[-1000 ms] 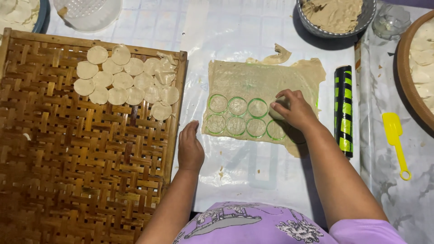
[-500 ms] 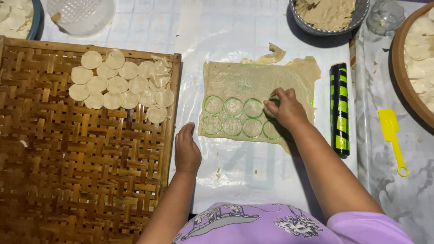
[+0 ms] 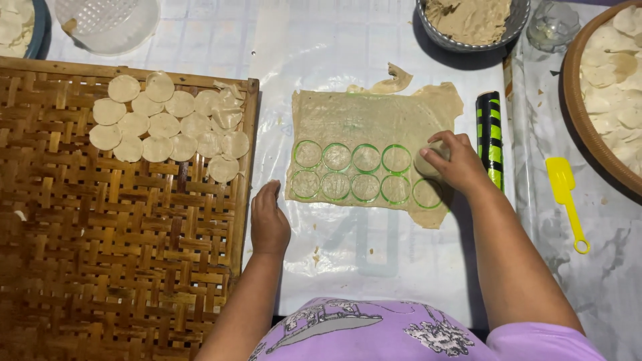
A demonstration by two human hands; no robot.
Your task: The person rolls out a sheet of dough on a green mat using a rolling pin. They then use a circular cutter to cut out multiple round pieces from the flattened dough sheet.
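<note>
Left hand (image 3: 269,224) lies flat, fingers together and holding nothing, on the plastic-covered table (image 3: 374,261) just beside the near left corner of the dough sheet (image 3: 374,120). Right hand (image 3: 455,160), fingers curled and clamped on a round cutter (image 3: 428,160), presses it into the sheet at the right end of the far row of cut circles (image 3: 351,172), two rows ringed in green. Risk, as a judgement: a ring set too near its neighbour would clip that disc; thin dough may tear or cling when lifted, since the left hand does not pin the sheet. Left, a woven bamboo tray (image 3: 120,267) carries finished discs (image 3: 170,127); right, a striped roller (image 3: 490,137); beyond, a bowl (image 3: 468,40)
</note>
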